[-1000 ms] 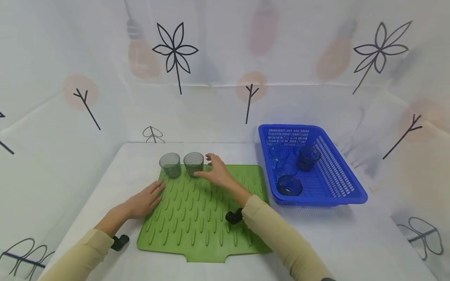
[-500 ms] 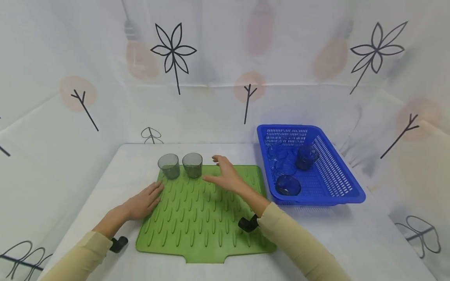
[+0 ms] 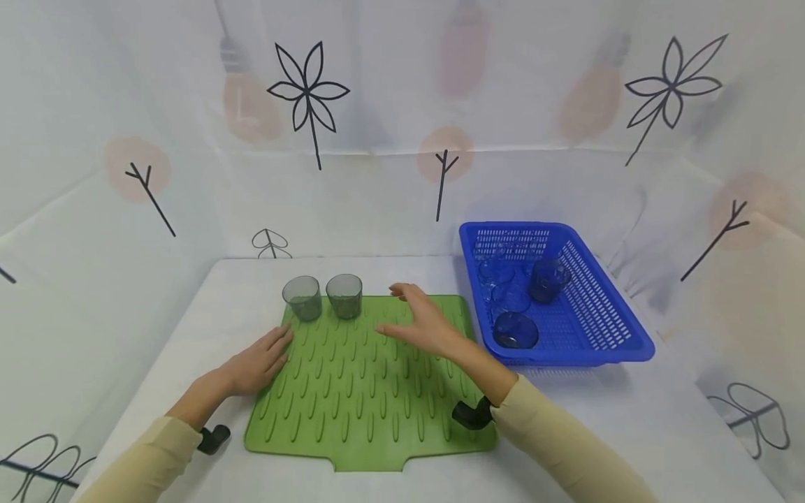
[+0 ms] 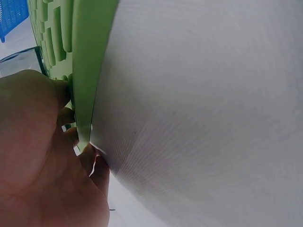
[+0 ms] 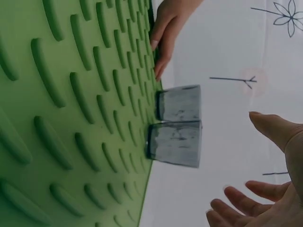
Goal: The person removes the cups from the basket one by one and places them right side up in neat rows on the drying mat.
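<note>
Two smoky grey glasses stand upright side by side at the far left corner of a green ridged drying mat [image 3: 365,391]: a left glass [image 3: 303,299] and a right glass [image 3: 344,297]. My left hand [image 3: 256,363] rests along the mat's left edge with its fingers straight; in the left wrist view its fingertips lie at the green rim. Over the mat, to the right of the glasses, my right hand [image 3: 428,327] hangs with thumb and fingers spread apart and nothing between them. The right wrist view shows the same spread right hand [image 5: 265,189] apart from both glasses.
A blue perforated basket [image 3: 604,307] stands right of the mat. Inside are several glasses, among them a dark glass [image 3: 548,281] and a glass near the front [image 3: 516,331]. A white cloth with printed flowers hangs behind the white table [image 3: 195,335].
My right hand has drawn away from the right glass, moving right toward the basket with its fingers spread. The glasses and my left hand have stayed in place.
</note>
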Action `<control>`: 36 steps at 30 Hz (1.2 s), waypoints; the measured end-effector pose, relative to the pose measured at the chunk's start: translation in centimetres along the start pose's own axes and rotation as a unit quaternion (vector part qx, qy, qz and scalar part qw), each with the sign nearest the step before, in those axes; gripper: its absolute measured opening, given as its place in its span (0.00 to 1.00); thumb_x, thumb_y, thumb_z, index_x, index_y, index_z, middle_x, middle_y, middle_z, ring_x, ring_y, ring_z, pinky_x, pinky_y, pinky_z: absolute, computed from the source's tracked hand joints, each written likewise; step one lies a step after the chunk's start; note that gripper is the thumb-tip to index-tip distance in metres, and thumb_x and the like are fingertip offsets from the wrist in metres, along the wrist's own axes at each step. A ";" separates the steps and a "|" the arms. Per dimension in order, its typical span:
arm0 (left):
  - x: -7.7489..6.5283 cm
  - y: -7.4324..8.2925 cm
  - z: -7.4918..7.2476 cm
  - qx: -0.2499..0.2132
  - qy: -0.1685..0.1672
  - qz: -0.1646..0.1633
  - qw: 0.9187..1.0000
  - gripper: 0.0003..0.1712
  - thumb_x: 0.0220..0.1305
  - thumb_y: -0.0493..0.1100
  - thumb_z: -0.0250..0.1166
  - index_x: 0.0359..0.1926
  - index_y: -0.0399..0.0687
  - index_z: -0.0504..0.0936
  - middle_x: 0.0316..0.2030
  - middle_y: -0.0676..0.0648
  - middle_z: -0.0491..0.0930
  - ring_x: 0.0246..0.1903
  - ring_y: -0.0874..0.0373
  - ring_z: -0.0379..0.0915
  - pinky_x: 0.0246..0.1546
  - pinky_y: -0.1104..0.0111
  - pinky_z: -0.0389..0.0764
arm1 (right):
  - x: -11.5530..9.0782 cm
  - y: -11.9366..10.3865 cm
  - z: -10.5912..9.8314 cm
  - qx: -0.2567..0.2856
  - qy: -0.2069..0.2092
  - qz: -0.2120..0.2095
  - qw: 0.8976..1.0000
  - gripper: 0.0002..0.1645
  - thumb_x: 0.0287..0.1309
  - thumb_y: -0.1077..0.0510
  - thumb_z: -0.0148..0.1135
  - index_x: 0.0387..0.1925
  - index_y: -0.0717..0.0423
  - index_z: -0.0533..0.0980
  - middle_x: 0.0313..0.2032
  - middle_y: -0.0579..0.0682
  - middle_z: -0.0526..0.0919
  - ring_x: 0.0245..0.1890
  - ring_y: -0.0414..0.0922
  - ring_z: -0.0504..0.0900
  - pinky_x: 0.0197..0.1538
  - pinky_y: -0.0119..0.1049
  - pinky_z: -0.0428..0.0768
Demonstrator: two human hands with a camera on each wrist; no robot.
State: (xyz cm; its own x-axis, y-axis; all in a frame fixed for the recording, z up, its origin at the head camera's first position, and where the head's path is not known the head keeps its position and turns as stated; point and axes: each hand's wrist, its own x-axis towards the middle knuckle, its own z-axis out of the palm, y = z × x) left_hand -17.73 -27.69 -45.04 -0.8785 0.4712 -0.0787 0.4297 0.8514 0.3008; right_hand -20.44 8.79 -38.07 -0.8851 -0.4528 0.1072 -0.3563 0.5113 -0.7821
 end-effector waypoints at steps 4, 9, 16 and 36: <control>-0.1 0.1 0.0 -0.001 -0.001 -0.002 1.000 0.31 0.80 0.39 0.50 0.75 0.25 0.57 0.76 0.27 0.51 0.75 0.29 0.48 0.74 0.41 0.56 | -1.2 0.0 -1.0 0.004 -0.009 -0.013 1.000 0.48 0.63 0.48 0.72 0.75 0.61 0.60 0.71 0.61 0.68 0.71 0.58 0.67 0.73 0.55 0.68; 0.0 0.2 0.1 0.000 0.000 -0.002 1.000 0.30 0.80 0.39 0.50 0.75 0.25 0.58 0.76 0.27 0.51 0.75 0.29 0.49 0.74 0.40 0.56 | -2.7 0.2 -2.3 0.003 -0.008 -0.020 1.000 0.46 0.64 0.48 0.71 0.75 0.59 0.61 0.70 0.60 0.69 0.71 0.58 0.67 0.73 0.55 0.68; 0.0 0.0 0.2 0.004 -0.001 -0.003 1.000 0.31 0.81 0.40 0.49 0.75 0.26 0.58 0.77 0.27 0.51 0.75 0.29 0.48 0.74 0.40 0.57 | -4.3 1.2 -4.1 -0.027 0.027 -0.036 0.999 0.43 0.63 0.50 0.72 0.73 0.60 0.65 0.68 0.61 0.73 0.69 0.59 0.71 0.70 0.56 0.72; 0.0 0.0 0.1 0.003 -0.004 0.002 1.000 0.31 0.81 0.41 0.49 0.75 0.26 0.58 0.76 0.27 0.52 0.75 0.29 0.48 0.74 0.40 0.57 | -9.0 6.4 -9.8 -0.104 0.104 -0.003 0.989 0.37 0.64 0.55 0.72 0.69 0.62 0.69 0.64 0.62 0.75 0.63 0.61 0.74 0.64 0.62 0.76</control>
State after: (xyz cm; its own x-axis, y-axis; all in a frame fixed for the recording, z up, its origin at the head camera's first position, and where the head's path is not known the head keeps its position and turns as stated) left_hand -17.70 -27.69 -45.10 -0.8752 0.4761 -0.0860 0.4340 0.8511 0.2952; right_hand -17.66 23.28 -37.99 -0.9178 -0.3066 0.2521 -0.3958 0.6579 -0.6408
